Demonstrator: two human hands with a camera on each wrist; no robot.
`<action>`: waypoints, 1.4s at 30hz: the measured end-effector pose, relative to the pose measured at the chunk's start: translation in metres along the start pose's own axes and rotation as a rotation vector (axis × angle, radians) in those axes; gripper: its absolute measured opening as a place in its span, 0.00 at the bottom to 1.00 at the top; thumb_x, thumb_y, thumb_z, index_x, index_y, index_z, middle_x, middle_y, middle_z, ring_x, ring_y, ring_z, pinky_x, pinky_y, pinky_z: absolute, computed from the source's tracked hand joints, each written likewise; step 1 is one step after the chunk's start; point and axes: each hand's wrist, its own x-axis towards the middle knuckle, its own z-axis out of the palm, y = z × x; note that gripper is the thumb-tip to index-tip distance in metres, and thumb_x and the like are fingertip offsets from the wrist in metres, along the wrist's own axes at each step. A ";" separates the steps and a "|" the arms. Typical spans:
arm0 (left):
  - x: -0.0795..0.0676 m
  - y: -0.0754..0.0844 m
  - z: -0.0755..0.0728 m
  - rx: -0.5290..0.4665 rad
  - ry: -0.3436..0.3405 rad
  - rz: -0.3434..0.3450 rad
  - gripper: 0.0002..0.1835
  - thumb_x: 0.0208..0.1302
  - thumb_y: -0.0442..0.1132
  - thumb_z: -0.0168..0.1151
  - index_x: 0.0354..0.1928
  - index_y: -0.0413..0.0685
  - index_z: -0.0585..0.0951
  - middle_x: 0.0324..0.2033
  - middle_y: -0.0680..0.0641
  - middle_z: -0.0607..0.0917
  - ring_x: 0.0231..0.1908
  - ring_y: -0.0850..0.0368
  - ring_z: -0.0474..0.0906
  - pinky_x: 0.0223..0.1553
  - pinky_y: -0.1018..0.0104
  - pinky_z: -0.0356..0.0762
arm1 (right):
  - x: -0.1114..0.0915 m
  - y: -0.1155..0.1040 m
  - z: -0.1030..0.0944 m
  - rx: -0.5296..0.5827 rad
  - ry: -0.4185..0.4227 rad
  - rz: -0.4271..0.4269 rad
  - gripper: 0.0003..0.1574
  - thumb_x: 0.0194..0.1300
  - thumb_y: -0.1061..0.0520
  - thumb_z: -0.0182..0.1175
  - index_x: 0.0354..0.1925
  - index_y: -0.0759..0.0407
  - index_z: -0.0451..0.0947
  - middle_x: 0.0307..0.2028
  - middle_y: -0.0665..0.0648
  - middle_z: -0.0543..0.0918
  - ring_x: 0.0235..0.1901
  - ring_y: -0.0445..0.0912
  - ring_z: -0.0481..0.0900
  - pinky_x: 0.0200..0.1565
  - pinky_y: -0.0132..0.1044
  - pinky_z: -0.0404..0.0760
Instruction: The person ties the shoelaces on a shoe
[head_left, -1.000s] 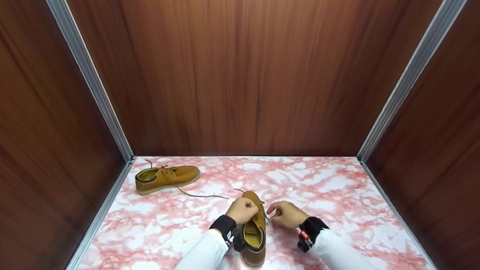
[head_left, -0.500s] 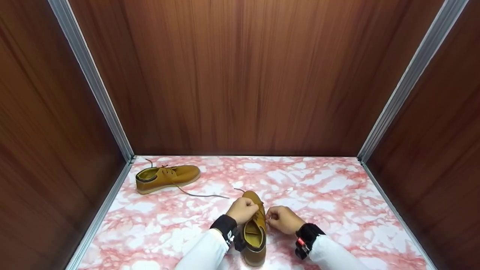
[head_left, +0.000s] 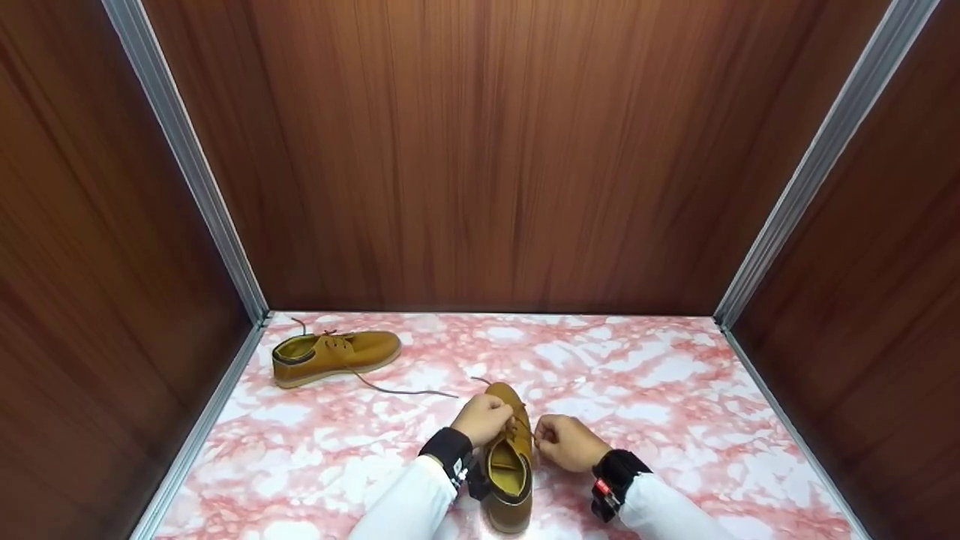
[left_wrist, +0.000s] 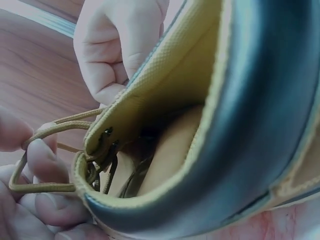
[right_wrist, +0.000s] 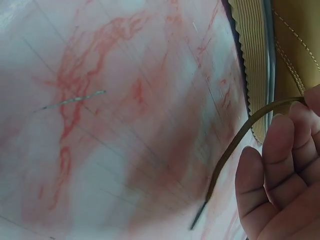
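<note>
Wooden panels [head_left: 480, 150] stand on the left, right and far sides of a pink-and-white table [head_left: 645, 360]. On it, the near shoe [head_left: 506, 480] sits upright close to the near edge, toe toward the far panel, between the person's hands. The far shoe [head_left: 334, 360] rests at the far left, toe to the right, untouched.

The left hand [head_left: 482, 420] lies over the near shoe's lacing, its fingers pinching a slack lace loop [left_wrist: 45, 187]. The right hand [head_left: 571, 442], just right of the shoe, has its fingertips pinched on a length of lace [right_wrist: 232, 147]; below them the dark tip [right_wrist: 198, 216] hangs free.

We judge the lacing of the near shoe to be partway along: lace already passes through some eyelets, but we see slack and no bow or knot. Whether every eyelet is filled, we cannot tell. Drawing in that slack and dealing with the loose end seem left to do. The far shoe's trailing lace [head_left: 405, 391] also lies loose, running right across the table, so that shoe looks unfinished too.
</note>
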 end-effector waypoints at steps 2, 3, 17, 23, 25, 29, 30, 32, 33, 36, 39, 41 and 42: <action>0.000 -0.001 -0.001 -0.026 0.009 -0.004 0.13 0.63 0.37 0.57 0.28 0.36 0.86 0.16 0.58 0.75 0.21 0.63 0.69 0.25 0.72 0.67 | 0.000 -0.001 -0.002 -0.016 0.003 0.028 0.07 0.61 0.66 0.61 0.31 0.54 0.77 0.24 0.43 0.74 0.25 0.33 0.71 0.29 0.28 0.73; 0.000 -0.001 -0.002 -0.034 0.015 -0.002 0.13 0.63 0.37 0.58 0.28 0.35 0.86 0.17 0.57 0.75 0.21 0.63 0.70 0.26 0.72 0.68 | 0.000 -0.001 -0.004 -0.017 0.003 0.040 0.07 0.61 0.65 0.61 0.31 0.54 0.76 0.24 0.43 0.74 0.25 0.34 0.71 0.29 0.29 0.73; 0.003 -0.001 -0.003 -0.129 0.045 -0.058 0.17 0.65 0.38 0.57 0.18 0.46 0.78 0.11 0.58 0.72 0.17 0.63 0.66 0.20 0.72 0.62 | -0.004 -0.002 -0.015 -0.007 0.002 0.057 0.07 0.61 0.65 0.62 0.32 0.53 0.76 0.25 0.44 0.73 0.25 0.35 0.71 0.30 0.29 0.72; 0.005 -0.001 -0.007 -0.173 0.027 -0.111 0.15 0.62 0.38 0.53 0.27 0.36 0.85 0.15 0.56 0.77 0.14 0.65 0.65 0.16 0.74 0.62 | -0.005 -0.002 -0.018 0.005 -0.004 0.054 0.07 0.61 0.66 0.64 0.33 0.56 0.76 0.25 0.46 0.75 0.26 0.35 0.72 0.30 0.28 0.73; 0.005 -0.001 -0.009 -0.215 0.002 -0.144 0.15 0.62 0.38 0.54 0.30 0.36 0.86 0.16 0.56 0.78 0.14 0.66 0.64 0.15 0.74 0.59 | -0.005 -0.001 -0.019 0.012 -0.006 0.055 0.07 0.61 0.66 0.64 0.33 0.56 0.76 0.26 0.46 0.76 0.26 0.36 0.72 0.30 0.29 0.74; 0.004 -0.004 -0.014 -0.275 -0.047 -0.173 0.10 0.61 0.37 0.59 0.31 0.40 0.86 0.19 0.56 0.82 0.14 0.67 0.62 0.15 0.74 0.58 | -0.004 0.001 -0.022 0.014 -0.007 0.055 0.07 0.61 0.66 0.63 0.32 0.56 0.76 0.25 0.46 0.76 0.26 0.35 0.73 0.30 0.28 0.74; 0.004 -0.005 -0.015 -0.290 -0.058 -0.174 0.08 0.61 0.37 0.60 0.30 0.41 0.86 0.20 0.56 0.82 0.15 0.67 0.62 0.15 0.74 0.58 | -0.004 0.001 -0.023 0.014 -0.006 0.055 0.07 0.61 0.66 0.63 0.31 0.56 0.77 0.25 0.45 0.76 0.25 0.35 0.73 0.29 0.28 0.74; 0.003 -0.007 -0.018 -0.319 -0.076 -0.168 0.06 0.62 0.37 0.64 0.29 0.44 0.85 0.21 0.55 0.84 0.14 0.67 0.61 0.16 0.75 0.58 | -0.003 0.001 -0.025 0.013 -0.002 0.057 0.06 0.62 0.64 0.63 0.30 0.55 0.77 0.23 0.44 0.76 0.23 0.34 0.72 0.28 0.27 0.73; 0.003 -0.008 -0.019 -0.329 -0.083 -0.165 0.07 0.63 0.38 0.66 0.28 0.46 0.84 0.21 0.55 0.85 0.14 0.67 0.61 0.16 0.75 0.59 | -0.003 0.000 -0.026 0.018 0.001 0.060 0.06 0.63 0.63 0.63 0.30 0.55 0.77 0.22 0.43 0.75 0.22 0.33 0.72 0.27 0.27 0.73; 0.003 -0.010 -0.021 -0.340 -0.096 -0.143 0.09 0.66 0.40 0.69 0.28 0.48 0.82 0.24 0.55 0.88 0.15 0.67 0.63 0.18 0.76 0.63 | -0.003 -0.001 -0.032 0.061 0.005 0.066 0.06 0.66 0.62 0.63 0.30 0.55 0.78 0.21 0.43 0.75 0.21 0.33 0.72 0.25 0.26 0.73; 0.003 -0.012 -0.023 -0.298 -0.078 -0.112 0.10 0.66 0.42 0.71 0.30 0.46 0.84 0.24 0.54 0.89 0.15 0.67 0.66 0.18 0.76 0.64 | -0.003 -0.005 -0.038 0.135 -0.002 0.070 0.05 0.68 0.62 0.63 0.33 0.59 0.79 0.23 0.47 0.77 0.22 0.34 0.74 0.25 0.26 0.74; 0.003 -0.014 -0.023 -0.270 -0.057 -0.095 0.11 0.65 0.43 0.72 0.32 0.42 0.85 0.22 0.54 0.86 0.15 0.67 0.66 0.17 0.76 0.64 | -0.002 -0.008 -0.042 0.188 -0.007 0.069 0.05 0.70 0.61 0.63 0.35 0.61 0.79 0.24 0.52 0.81 0.23 0.35 0.75 0.26 0.26 0.75; 0.004 -0.014 -0.024 -0.262 -0.048 -0.093 0.12 0.65 0.44 0.73 0.33 0.41 0.86 0.21 0.55 0.84 0.15 0.66 0.66 0.17 0.76 0.63 | -0.002 -0.010 -0.044 0.207 -0.005 0.062 0.05 0.70 0.61 0.63 0.35 0.62 0.79 0.25 0.56 0.82 0.24 0.36 0.76 0.26 0.26 0.75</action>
